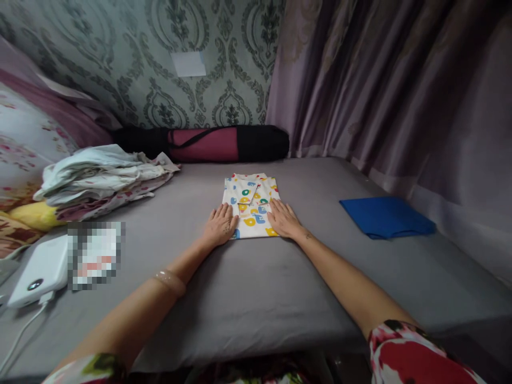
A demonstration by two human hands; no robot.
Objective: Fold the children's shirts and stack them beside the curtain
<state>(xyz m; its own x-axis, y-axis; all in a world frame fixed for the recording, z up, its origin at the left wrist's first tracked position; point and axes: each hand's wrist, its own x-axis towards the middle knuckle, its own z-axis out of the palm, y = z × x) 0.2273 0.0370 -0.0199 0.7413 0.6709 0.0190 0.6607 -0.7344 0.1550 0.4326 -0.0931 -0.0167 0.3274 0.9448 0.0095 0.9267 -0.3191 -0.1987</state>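
A folded white shirt (256, 218) with a collar and a blue, yellow, red and green print lies flat on the grey sheet (248, 288), collar pointing away from me. On its left edge rests my left hand (222, 224), palm down with the fingers stretched forward. My right hand (284, 218) lies flat on the opposite edge, fingers extended and pointing away and inward. Neither hand grips the cloth. Part of each side of the shirt is covered by my hands.
Folded blue cloth (386, 216) lies to the right. At left are piled clothes (104, 176), a white power bank (42, 272) with a cable, and a blurred-out item (96, 256). A black and maroon long bag (204, 144) lies against the wall. Curtains (340, 80) hang at right.
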